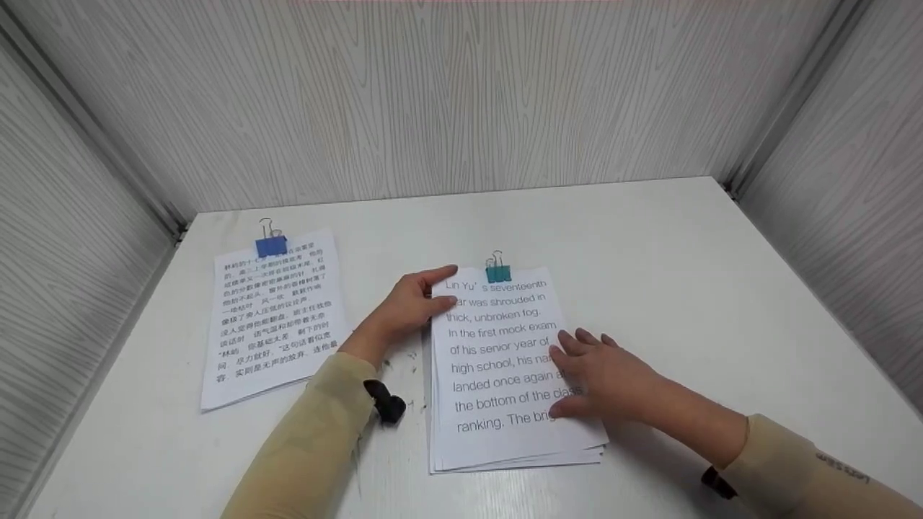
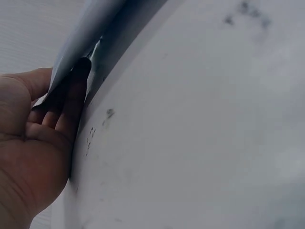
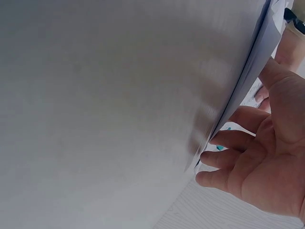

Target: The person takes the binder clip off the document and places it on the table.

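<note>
A stack of sheets with English print lies in the middle of the white table, held at its top by a teal binder clip. My left hand is at the stack's upper left corner. Its thumb lies on the top sheet and its fingers reach the edge. In the left wrist view the left hand pinches the sheet edge, fingers in shadow beneath it. My right hand rests flat on the stack's right half, fingers straight. In the right wrist view the right hand touches the stack's edge.
A second stack with Chinese print lies to the left, held by a blue binder clip. Bare white tabletop spreads to the right and behind. Grey wood-grain panels wall in the table at the back and both sides.
</note>
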### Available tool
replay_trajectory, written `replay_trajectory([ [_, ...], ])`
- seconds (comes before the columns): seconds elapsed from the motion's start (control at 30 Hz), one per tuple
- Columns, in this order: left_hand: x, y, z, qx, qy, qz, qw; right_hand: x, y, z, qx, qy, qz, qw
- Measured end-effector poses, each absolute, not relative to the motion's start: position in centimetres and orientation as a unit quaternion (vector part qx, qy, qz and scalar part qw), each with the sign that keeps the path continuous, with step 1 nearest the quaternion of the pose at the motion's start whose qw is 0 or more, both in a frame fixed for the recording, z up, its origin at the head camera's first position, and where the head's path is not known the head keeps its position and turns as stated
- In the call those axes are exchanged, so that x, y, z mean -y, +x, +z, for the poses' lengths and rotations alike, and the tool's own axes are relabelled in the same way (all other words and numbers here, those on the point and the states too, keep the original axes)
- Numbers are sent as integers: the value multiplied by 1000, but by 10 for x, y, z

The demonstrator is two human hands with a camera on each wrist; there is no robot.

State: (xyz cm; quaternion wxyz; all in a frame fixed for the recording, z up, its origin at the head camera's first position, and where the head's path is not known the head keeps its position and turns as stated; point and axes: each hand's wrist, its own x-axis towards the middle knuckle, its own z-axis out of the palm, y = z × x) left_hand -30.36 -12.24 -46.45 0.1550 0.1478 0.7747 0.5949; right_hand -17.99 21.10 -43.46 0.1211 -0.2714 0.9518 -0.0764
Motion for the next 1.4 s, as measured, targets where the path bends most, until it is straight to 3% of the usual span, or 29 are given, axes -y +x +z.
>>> replay_trajectory([
  [0.57, 113, -291, -449, -779, 106, 611, 95, -216, -185, -432, -951, -254, -120, 132],
  [0.83, 110, -279, -440, -774, 115, 617, 79, -229, -189, -426, -949, -270, -142, 80],
  [1.17, 112, -268, -434, -764, 120, 629, 77, -240, -224, -381, -942, -229, -246, -10],
  [1.4, 109, -261, -428, -760, 145, 629, 74, -239, -255, -359, -929, -188, -318, -20],
])
